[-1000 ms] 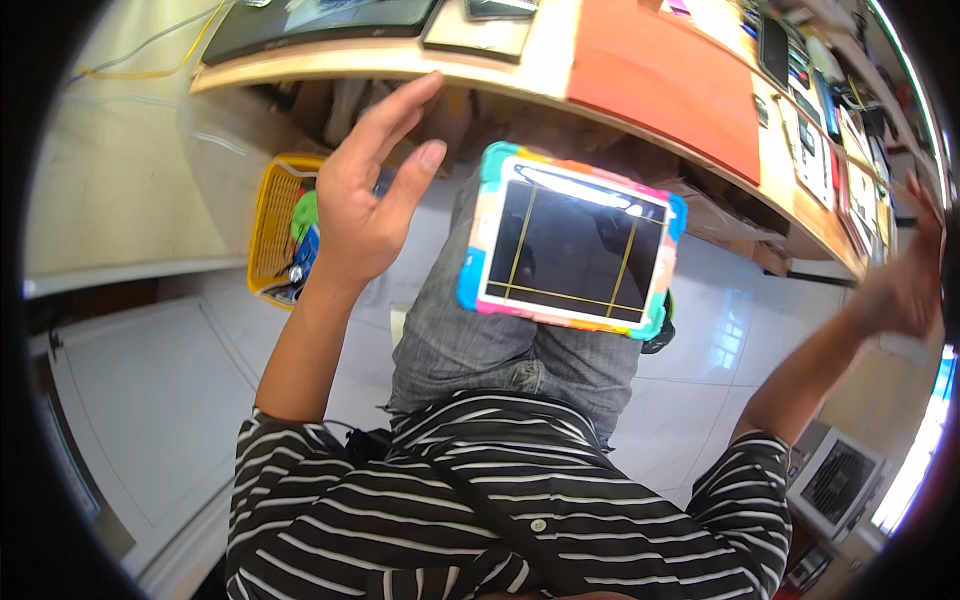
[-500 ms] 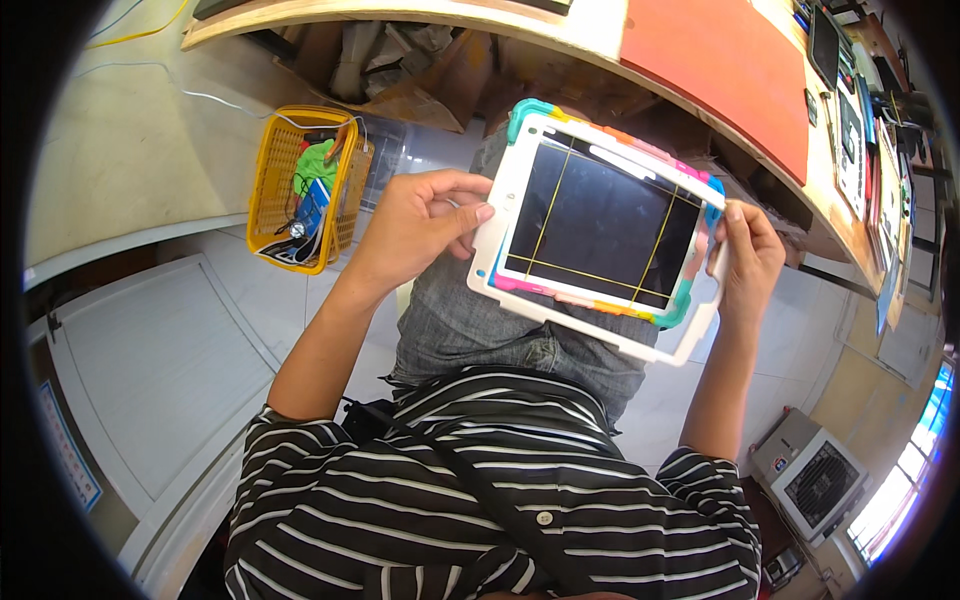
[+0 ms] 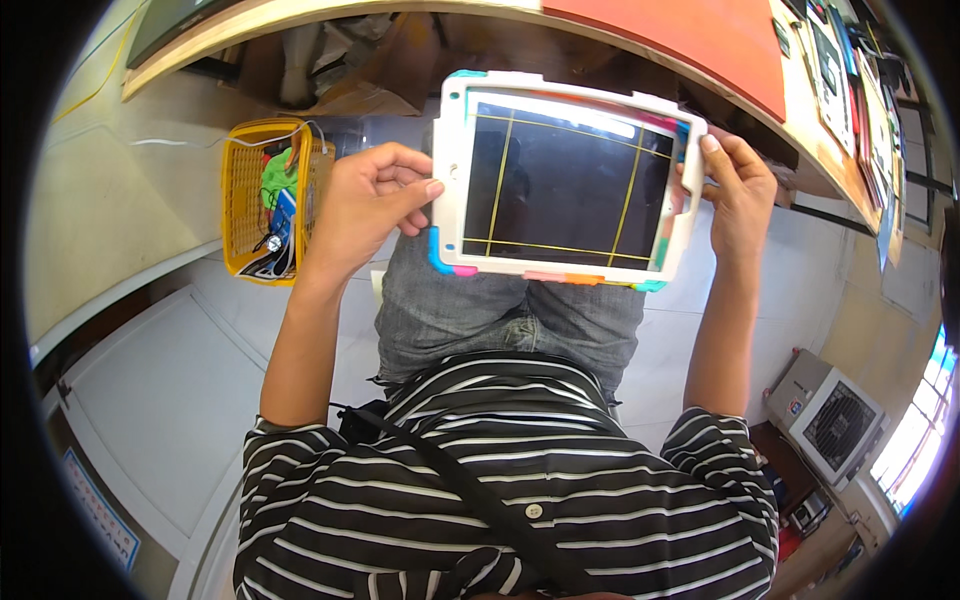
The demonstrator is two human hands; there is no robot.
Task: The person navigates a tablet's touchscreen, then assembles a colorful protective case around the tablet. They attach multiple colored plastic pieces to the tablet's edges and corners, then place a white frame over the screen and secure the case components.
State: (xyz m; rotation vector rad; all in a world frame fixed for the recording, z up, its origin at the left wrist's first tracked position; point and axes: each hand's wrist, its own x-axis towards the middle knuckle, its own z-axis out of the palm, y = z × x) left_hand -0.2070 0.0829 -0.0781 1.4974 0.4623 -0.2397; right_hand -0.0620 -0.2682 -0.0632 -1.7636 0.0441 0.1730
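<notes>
Over my thighs I have a tablet (image 3: 570, 190) with a dark screen and yellow lines along its sides, in a multicoloured case (image 3: 562, 279). A white rectangular frame (image 3: 449, 200) lies over its front, roughly in line with it; coloured case edges stick out below and at the lower left corner. My left hand (image 3: 362, 205) is closed at the frame's left edge, thumb in front. With thumb and fingers, my right hand (image 3: 740, 190) pinches its upper right side, beside a notch. Whether my hidden fingers also hold the case behind, I cannot tell.
Ahead runs a wooden table (image 3: 330, 10) with an orange-red mat (image 3: 680, 50); papers and devices are stacked on its right. A yellow basket (image 3: 235, 200) holding cables and a green item stands at left. A grey air cooler (image 3: 830, 415) sits at the lower right.
The white frame, earlier offset toward me and tilted, now sits level and nearly aligned over the tablet. Frame, tablet and both hands appear shifted left and upward in the view.
</notes>
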